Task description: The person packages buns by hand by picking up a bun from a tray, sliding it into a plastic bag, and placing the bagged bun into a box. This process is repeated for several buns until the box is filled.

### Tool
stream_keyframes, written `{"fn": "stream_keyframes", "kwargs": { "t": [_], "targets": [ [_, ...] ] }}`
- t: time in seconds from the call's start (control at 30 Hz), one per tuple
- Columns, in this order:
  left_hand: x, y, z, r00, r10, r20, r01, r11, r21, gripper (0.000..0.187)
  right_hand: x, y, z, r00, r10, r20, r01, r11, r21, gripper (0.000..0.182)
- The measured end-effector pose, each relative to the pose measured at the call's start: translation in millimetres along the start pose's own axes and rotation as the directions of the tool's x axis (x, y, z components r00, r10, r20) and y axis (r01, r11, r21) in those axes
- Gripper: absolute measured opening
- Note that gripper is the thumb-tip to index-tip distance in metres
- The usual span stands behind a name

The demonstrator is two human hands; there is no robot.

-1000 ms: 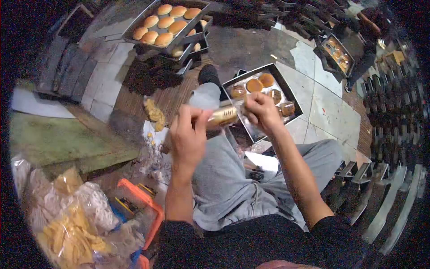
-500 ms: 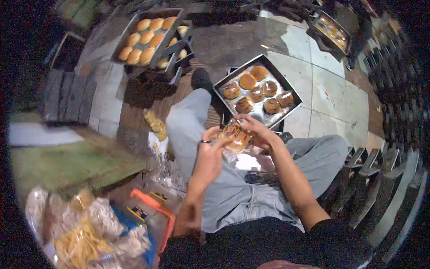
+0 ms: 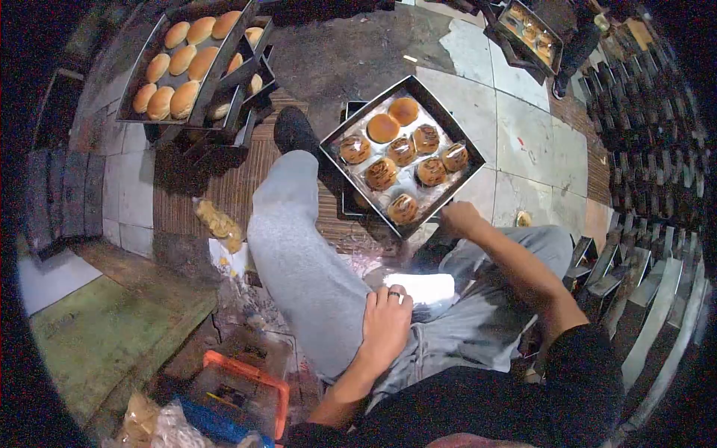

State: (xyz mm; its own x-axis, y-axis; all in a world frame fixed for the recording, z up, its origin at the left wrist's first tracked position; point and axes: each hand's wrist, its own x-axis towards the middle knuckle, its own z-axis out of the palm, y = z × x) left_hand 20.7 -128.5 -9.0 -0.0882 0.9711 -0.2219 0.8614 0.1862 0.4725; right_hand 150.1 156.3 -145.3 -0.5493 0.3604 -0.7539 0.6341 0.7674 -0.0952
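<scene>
Your right hand [image 3: 458, 219] sits at the near corner of the tray [image 3: 448, 138], at about 5 o'clock on it. It touches the rim there. Its grip looks curled in, but you cannot tell if it pinches the rim or only rests on it.

Your left hand [image 3: 386, 322] lies flat on your lap. Its grip is loosely spread, with nothing in it. Its fingertips reach the edge of a clear bag [image 3: 422, 287] that lies between your legs.

The tray sits on the floor in front of you, turned like a diamond. Eight buns [image 3: 401, 151] lie in it. Two plain ones are at 12 o'clock, and one topped bun [image 3: 403, 208] is close to the near edge at 6 o'clock. The 3 o'clock side of the tray is bare metal.

Your left leg [image 3: 299, 246] stretches out just beside the tray's 9 o'clock edge, so that side is tight. The floor tiles [image 3: 538, 149] at 3 o'clock of the tray are open.

A stack of trays with plain buns [image 3: 183, 63] stands well apart at 10 o'clock. Racks [image 3: 650, 134] crowd the far right. An orange bin [image 3: 243, 384] sits near your left elbow at 7 o'clock.
</scene>
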Motion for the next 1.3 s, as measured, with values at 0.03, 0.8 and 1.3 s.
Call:
{"fn": "stream_keyframes", "kwargs": {
  "t": [0.03, 0.8, 1.3],
  "targets": [
    [0, -1, -2, 0.998, 0.017, -0.054, -0.022, 0.996, -0.088, 0.016, -24, -12, -3, 0.984, -0.125, -0.127, 0.129, 0.991, 0.028, 0.032],
    [66, 22, -76, 0.824, 0.484, -0.293, -0.473, 0.874, 0.113, 0.034, -241, -81, -35, 0.571, -0.191, -0.799, 0.716, 0.591, 0.371, 0.057],
    [100, -60, -106, 0.688, -0.715, -0.123, -0.111, 0.063, -0.992, 0.066, -101, -191, -110, 0.381, -0.182, -0.906, 0.902, 0.286, 0.322, 0.081]
  ]
}}
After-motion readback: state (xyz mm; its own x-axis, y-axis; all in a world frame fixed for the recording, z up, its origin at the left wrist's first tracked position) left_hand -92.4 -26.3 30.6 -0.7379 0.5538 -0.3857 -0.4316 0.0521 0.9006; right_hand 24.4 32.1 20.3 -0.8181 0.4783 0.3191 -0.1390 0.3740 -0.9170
